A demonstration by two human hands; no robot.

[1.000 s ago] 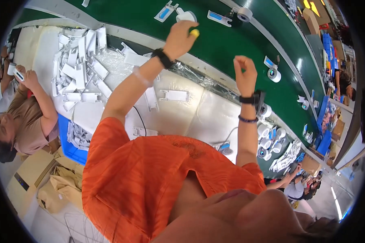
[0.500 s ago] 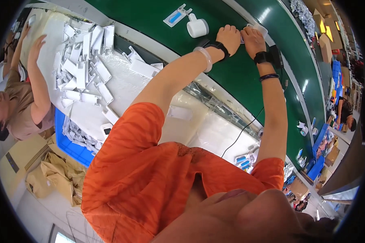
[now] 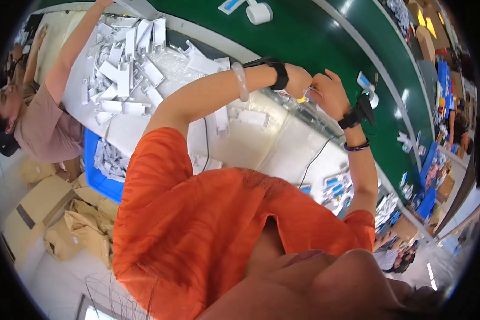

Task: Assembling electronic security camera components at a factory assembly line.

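Note:
My left hand (image 3: 296,81) and my right hand (image 3: 332,97) meet over the near edge of the green conveyor belt (image 3: 304,37), fingertips almost touching. Both are closed, with the fingers bent inward. Between them shows a small yellow bit (image 3: 302,100) and something thin and white; the fingers hide most of it, so its kind is unclear. Just beyond my right hand, a white piece with a blue strip (image 3: 365,81) lies on the belt beside a white round part. Farther up the belt is a white cup-shaped part (image 3: 259,13), with a blue-striped piece (image 3: 231,5) next to it.
Many white plastic housings (image 3: 124,74) are heaped on the table at left. A blue bin (image 3: 98,178) holds more white parts. Several blue-and-white pieces (image 3: 336,188) lie near my right forearm, by a thin black cable (image 3: 316,157). A co-worker (image 3: 50,125) reaches forward at left.
Both hands have come back from the belt toward me, to its near edge. The small yellow bit now shows between them. The co-worker's arm has reached farther up and forward.

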